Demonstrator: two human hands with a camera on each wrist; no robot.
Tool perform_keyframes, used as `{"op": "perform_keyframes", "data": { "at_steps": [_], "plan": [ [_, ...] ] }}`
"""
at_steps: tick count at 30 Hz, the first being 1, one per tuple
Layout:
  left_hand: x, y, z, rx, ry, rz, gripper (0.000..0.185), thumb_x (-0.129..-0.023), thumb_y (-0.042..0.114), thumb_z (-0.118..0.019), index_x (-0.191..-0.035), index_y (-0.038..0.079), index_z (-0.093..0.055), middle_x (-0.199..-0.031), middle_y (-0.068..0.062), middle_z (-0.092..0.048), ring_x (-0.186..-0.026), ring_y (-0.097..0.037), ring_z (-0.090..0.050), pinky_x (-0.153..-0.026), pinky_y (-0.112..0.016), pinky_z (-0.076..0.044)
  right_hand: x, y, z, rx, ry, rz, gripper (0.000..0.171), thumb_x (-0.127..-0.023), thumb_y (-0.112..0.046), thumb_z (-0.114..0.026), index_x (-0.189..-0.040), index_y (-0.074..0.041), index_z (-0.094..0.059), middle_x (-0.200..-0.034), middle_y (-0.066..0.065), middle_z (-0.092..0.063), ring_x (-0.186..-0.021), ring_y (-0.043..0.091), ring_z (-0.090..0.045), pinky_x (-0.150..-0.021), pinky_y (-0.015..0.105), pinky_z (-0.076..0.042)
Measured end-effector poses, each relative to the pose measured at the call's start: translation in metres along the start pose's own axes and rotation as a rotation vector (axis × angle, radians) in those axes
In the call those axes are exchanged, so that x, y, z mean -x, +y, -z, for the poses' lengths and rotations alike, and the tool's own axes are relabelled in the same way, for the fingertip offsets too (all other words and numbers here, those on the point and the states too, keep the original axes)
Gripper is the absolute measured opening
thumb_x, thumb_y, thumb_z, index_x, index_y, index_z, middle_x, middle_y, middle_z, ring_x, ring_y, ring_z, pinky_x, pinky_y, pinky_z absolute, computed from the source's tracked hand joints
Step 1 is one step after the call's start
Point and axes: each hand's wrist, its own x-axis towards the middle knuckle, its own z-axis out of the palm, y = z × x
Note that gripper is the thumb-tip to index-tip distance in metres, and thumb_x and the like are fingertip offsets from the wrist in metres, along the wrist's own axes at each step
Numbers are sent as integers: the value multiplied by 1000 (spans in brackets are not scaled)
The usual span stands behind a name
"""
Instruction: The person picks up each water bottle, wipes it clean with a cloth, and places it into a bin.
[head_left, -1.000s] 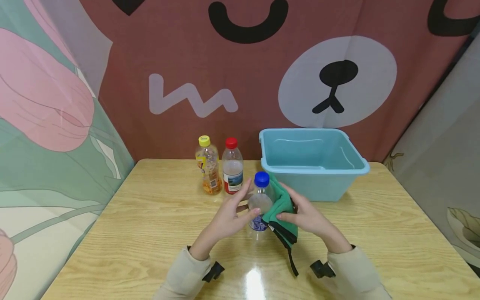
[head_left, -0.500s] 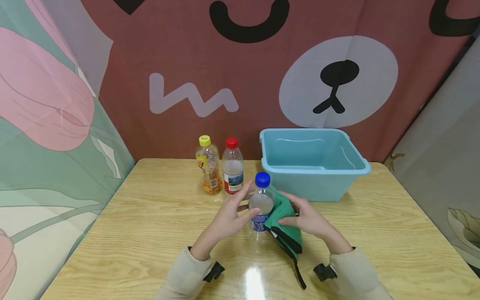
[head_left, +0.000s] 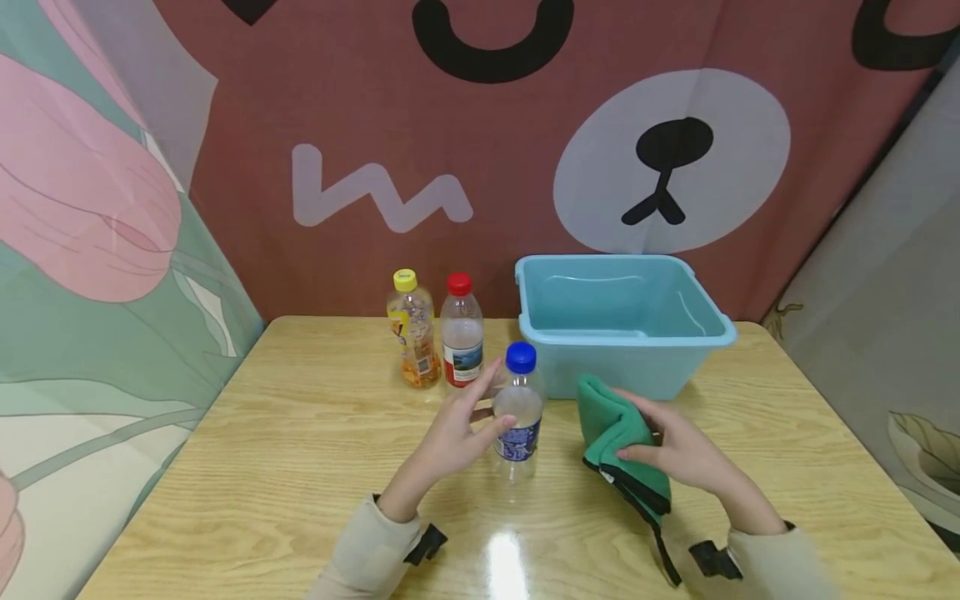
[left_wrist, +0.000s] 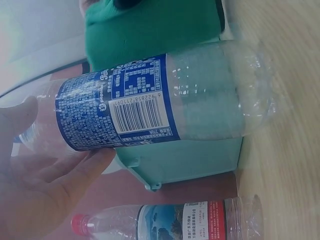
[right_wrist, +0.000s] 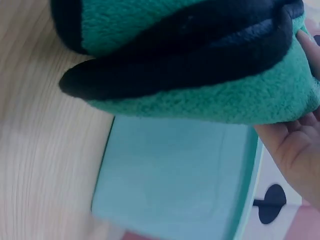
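Presently we have the blue-capped bottle [head_left: 521, 440] upright on the table [head_left: 300, 475], the left hand's [head_left: 459, 429] thumb and fingers lightly round it, while at its 3 o'clock the right hand [head_left: 681, 446] pinches a folded green cloth [head_left: 617, 429], clear of the plastic. We judge the step to be bottle-wiping; bringing the cloth to it would call for a steady left hold. Outward: blue basin [head_left: 630, 360] at 2 o'clock, red-capped bottle [head_left: 462, 342] at 11, yellow-capped bottle [head_left: 415, 342] at 10.
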Motion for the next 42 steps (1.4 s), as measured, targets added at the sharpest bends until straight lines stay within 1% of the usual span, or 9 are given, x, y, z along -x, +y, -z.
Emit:
{"op": "perform_keyframes", "data": {
  "at_steps": [8,13,16,20,24,28,32,36,42],
  "plan": [
    [2,3,0,0,-2,46,68,-87,17,-62,-144,9,-26,-127,-17,-49,-112,-28,-52,-82,-39,-51,40,12,32,200,34,11,70,-73,-8,-75,-134,-2,-42,-118,21,-54,-92,3,-55,-65,23,-50],
    [2,3,-1,-2,-1,34,68,-86,15,-63,-143,9,-27,-128,-17,-49,-113,-27,-51,-83,-36,-51,64,24,50,351,63,-24,71,-69,-10,-77,-131,-1,-45,-118,9,-55,-94,-2,-53,-67,21,-50],
    [2,3,-1,-1,2,10,68,-86,14,-63,-143,7,-27,-126,-18,-50,-112,-27,-51,-83,-34,-51,74,29,57,426,72,-46,73,-67,-11,-79,-131,-1,-45,-116,11,-56,-93,-3,-53,-66,20,-49],
    [2,2,-1,-5,7,-18,68,-86,13,-63,-142,4,-26,-124,-20,-51,-111,-29,-52,-82,-33,-51,81,35,61,516,72,-48,75,-63,-8,-80,-129,0,-46,-110,18,-60,-87,2,-56,-61,21,-48],
    [2,2,-1,-3,12,-11,67,-86,13,-63,-142,5,-27,-124,-19,-51,-111,-29,-52,-82,-32,-51,81,38,56,588,44,-50,74,-61,-6,-80,-127,1,-47,-107,16,-62,-84,14,-61,-61,25,-49],
    [2,1,-2,-1,14,7,67,-86,13,-64,-142,7,-28,-124,-17,-51,-112,-26,-51,-83,-31,-51,78,41,47,585,0,-66,71,-63,-6,-79,-127,0,-48,-111,14,-61,-91,24,-61,-67,28,-51],
    [2,0,-2,10,15,2,66,-86,12,-63,-142,6,-29,-124,-18,-51,-112,-27,-51,-83,-31,-50,72,42,37,517,-68,-90,66,-68,-8,-76,-128,0,-48,-116,14,-59,-97,27,-59,-72,30,-51],
    [2,-1,-2,12,19,2,66,-86,11,-63,-142,4,-29,-124,-18,-51,-112,-27,-51,-83,-30,-50,67,45,27,448,-139,-123,60,-74,-10,-72,-128,2,-47,-119,18,-57,-100,33,-57,-76,36,-52],
    [2,-1,-2,4,31,4,66,-86,13,-63,-142,7,-29,-122,-16,-52,-111,-24,-52,-83,-28,-50,62,50,20,432,-137,-128,58,-79,-21,-70,-128,2,-48,-118,22,-56,-99,36,-57,-75,43,-51]
  ]
}}
